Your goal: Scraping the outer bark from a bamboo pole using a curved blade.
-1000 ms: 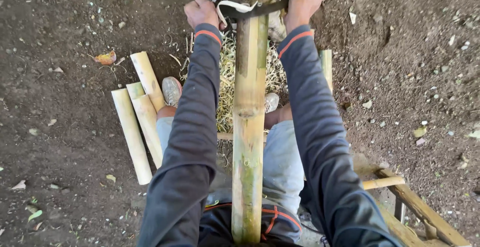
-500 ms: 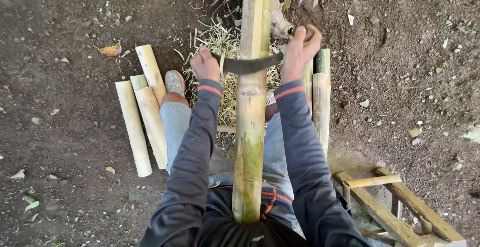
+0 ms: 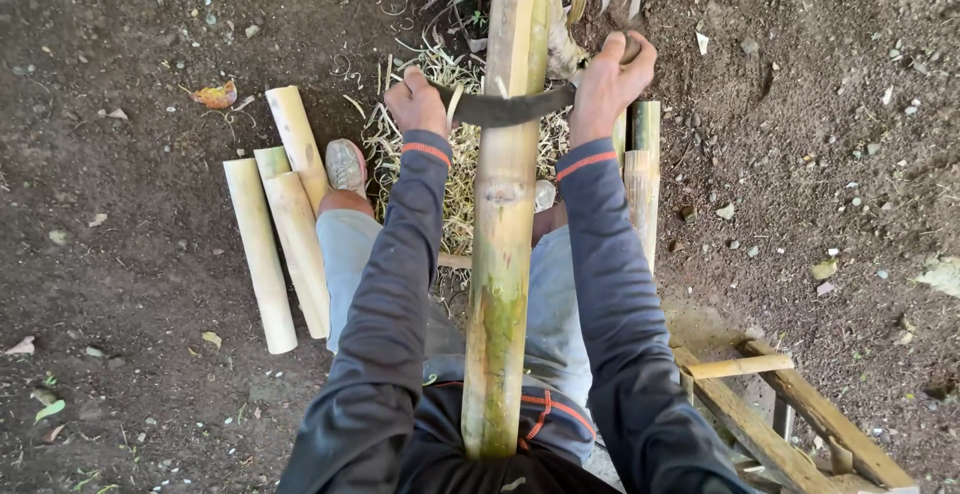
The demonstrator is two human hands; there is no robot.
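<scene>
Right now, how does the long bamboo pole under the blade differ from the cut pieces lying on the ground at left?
The long bamboo pole is one long stem with green patches and nodes; the cut bamboo pieces are short, pale and evenly tan. The pole runs between the person's legs, propped off the ground; the pieces lie flat on the soil side by side. The left hand and right hand hold a curved blade across the pole; the pieces lie untouched. Both are round bamboo.

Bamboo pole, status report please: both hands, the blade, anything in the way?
Left hand and right hand grip ends of curved blade. Blade lies across bamboo pole. Shavings underneath, cut bamboo pieces beside legs; none on the pole.
</scene>
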